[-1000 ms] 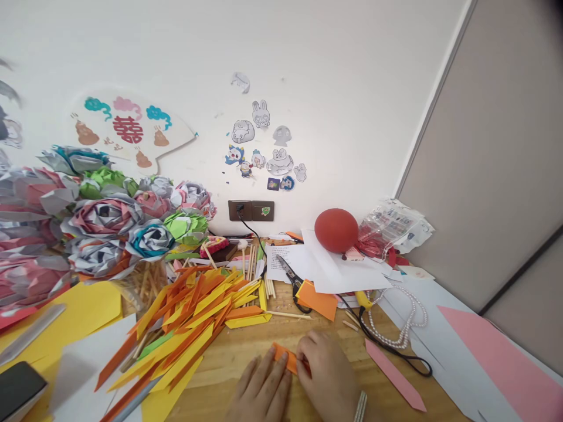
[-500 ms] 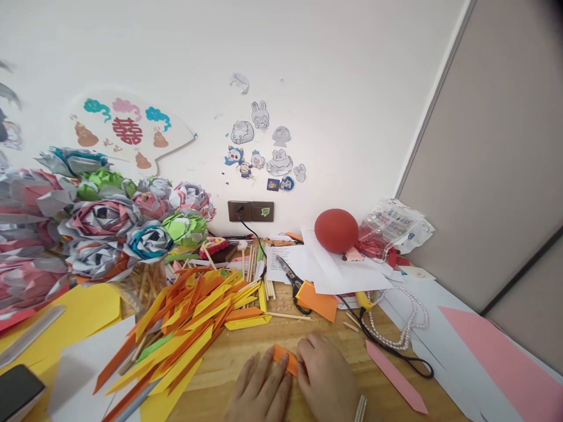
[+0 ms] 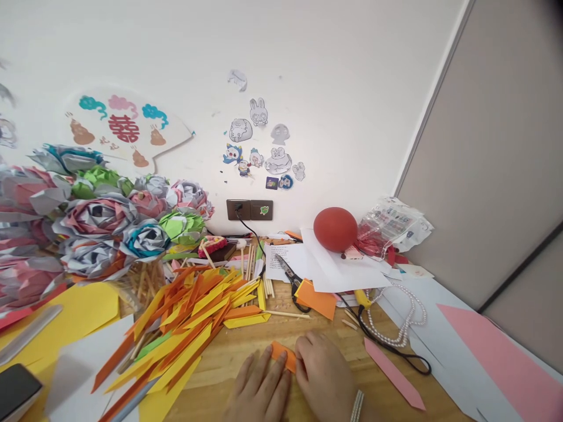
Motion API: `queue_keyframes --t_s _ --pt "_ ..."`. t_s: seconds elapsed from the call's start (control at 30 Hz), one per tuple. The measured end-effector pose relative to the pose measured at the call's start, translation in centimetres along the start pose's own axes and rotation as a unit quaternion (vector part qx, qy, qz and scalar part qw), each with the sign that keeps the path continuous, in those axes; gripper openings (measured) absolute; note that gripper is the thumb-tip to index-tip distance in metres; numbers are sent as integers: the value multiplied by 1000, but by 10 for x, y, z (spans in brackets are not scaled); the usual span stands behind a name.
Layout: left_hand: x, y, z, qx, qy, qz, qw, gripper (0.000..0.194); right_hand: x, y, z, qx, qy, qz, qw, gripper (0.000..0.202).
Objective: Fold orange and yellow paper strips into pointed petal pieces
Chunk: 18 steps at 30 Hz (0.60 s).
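A small piece of orange paper lies on the wooden table near the front edge, mostly covered by my hands. My left hand rests flat with fingers stretched out, its fingertips pressing on the paper's left part. My right hand is curled, with thumb and index finger pinching the paper's right end; a bracelet circles that wrist. To the left is a large heap of folded orange and yellow paper strips. A pink folded strip lies to the right of my right hand.
Scissors lie behind, partly under an orange sheet. Paper flowers crowd the left back. A red balloon sits on white sheets. Bead strings, a black cord and a pink sheet are on the right.
The camera view has shifted very slightly. Both hands stay on the orange paper in nearly the same position.
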State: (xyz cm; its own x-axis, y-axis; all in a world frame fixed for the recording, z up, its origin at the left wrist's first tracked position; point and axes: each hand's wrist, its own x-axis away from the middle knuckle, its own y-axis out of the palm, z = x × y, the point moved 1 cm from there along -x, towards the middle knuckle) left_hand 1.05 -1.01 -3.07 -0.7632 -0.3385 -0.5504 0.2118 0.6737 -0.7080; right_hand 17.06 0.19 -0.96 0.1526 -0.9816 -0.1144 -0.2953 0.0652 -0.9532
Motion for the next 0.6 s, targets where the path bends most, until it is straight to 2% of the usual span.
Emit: queue_keyframes --t_s 0.27,0.47,0.6 --pt "2 2 -1 -7 19 -7 1000 32 2 -4 -1 -10 8 -21 1000 20" --pt "3 1 0 -24 31 -35 999 41 0 -5 -2 -23 6 -27 999 15" --pt "3 1 0 -12 29 -25 999 40 1 -8 -4 -30 15 -42 999 16"
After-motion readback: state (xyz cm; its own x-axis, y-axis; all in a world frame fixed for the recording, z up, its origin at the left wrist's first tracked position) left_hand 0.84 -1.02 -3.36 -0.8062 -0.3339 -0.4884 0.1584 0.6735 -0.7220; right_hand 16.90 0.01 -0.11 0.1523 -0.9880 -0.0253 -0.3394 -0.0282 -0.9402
